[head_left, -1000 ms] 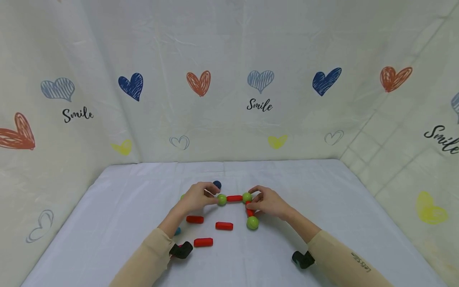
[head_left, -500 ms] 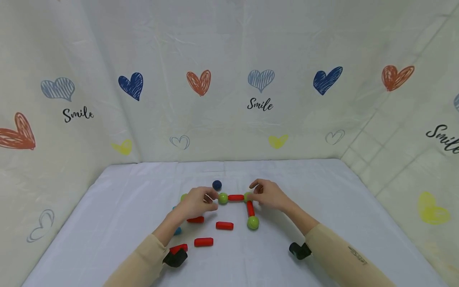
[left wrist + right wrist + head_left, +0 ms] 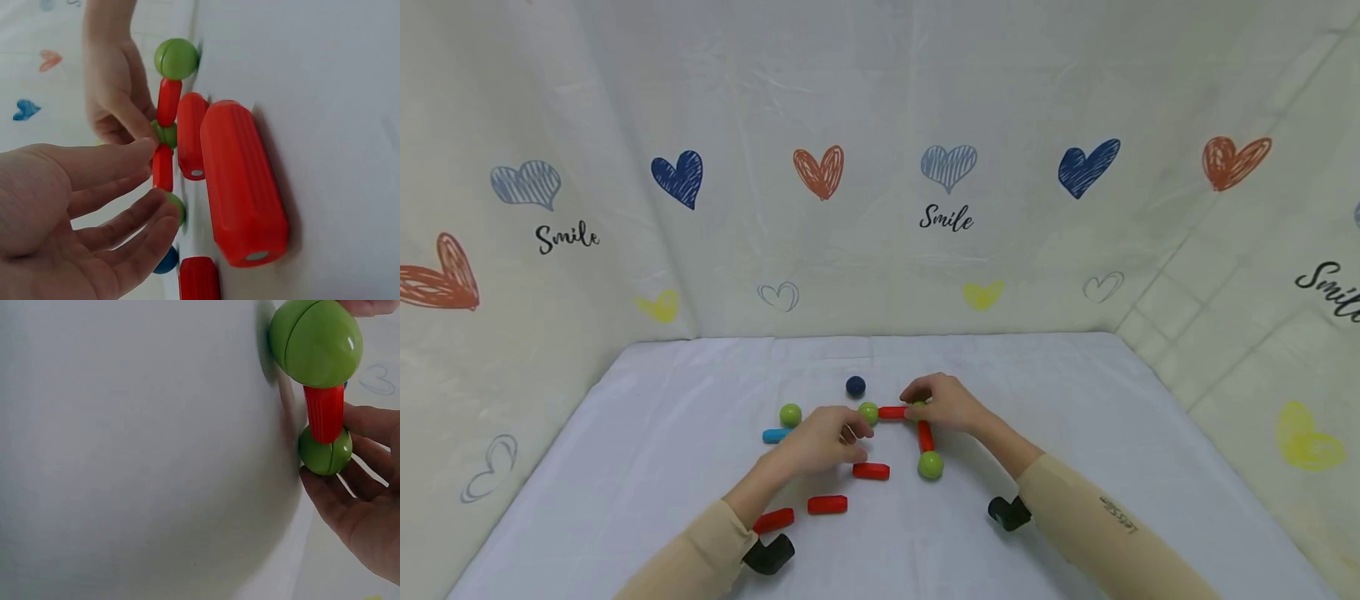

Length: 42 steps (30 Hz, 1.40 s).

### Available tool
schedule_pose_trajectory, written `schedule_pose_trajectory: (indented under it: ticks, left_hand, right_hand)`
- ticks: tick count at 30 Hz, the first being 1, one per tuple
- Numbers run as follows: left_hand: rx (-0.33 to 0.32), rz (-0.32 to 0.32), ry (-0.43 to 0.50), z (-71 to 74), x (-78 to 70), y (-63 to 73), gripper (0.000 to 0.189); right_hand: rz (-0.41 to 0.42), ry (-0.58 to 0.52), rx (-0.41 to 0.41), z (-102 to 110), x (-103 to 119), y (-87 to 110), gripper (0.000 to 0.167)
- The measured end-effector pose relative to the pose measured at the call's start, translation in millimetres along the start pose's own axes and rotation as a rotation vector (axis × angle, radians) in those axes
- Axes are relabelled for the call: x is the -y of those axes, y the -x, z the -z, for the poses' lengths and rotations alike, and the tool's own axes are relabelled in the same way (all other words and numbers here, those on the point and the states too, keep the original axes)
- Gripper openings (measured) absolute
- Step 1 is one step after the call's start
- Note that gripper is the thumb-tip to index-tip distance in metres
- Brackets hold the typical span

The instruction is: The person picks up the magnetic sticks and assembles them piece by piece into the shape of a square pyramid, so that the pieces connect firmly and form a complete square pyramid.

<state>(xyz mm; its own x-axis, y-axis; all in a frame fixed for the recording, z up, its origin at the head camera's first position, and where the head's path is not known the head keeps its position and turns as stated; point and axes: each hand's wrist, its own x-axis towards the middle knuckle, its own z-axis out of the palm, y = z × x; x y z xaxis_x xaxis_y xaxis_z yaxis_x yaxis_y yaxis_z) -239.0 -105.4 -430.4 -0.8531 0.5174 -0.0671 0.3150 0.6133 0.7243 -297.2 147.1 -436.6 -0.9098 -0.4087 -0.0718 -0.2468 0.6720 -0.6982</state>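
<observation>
A magnetic rod-and-ball chain lies in an L on the table. Its green end ball [image 3: 868, 412], red rod [image 3: 892, 412], corner green ball [image 3: 325, 453], second red rod [image 3: 925, 437] and front green ball [image 3: 930, 465] are joined. My right hand [image 3: 947, 404] holds the corner ball between thumb and fingers; in the head view the hand mostly covers that ball. Just in front of the end ball, my left hand [image 3: 823, 437] hovers with thumb and fingers spread and nothing between them. A loose red rod [image 3: 871, 472] lies close to its fingertips.
Two more red rods, a middle one [image 3: 827, 505] and a left one [image 3: 773, 521], lie nearer the front. A dark blue ball [image 3: 855, 387] sits behind the chain. To the left are a loose green ball [image 3: 790, 415] and a blue rod [image 3: 777, 436], partly behind the left hand.
My left hand has let go of the end ball and moved forward and right, toward me. The right hand has shifted from the second rod to the corner ball.
</observation>
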Motion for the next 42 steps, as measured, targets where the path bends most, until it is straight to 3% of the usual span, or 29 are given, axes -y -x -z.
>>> schedule_pose_trajectory:
  ticks: [6,19,32,42]
  left_hand:
    - [0.041,-0.021,-0.015,-5.7,-2.4,0.5,0.022]
    - [0.085,0.022,-0.052,-15.2,-3.9,-1.2,0.024]
    - [0.127,-0.036,-0.091,-17.6,-1.0,-1.7,0.021]
    - [0.125,-0.042,-0.116,-17.4,-2.3,-0.5,0.017]
  right_hand:
    - [-0.006,0.035,-0.025,1,-4,3.6,0.019]
    - [-0.039,0.047,-0.048,7,-10,16.8,0.017]
    - [-0.063,0.070,-0.088,8,-17,31.4,0.019]
    - [-0.110,0.074,-0.090,9,-14,45.4,0.026]
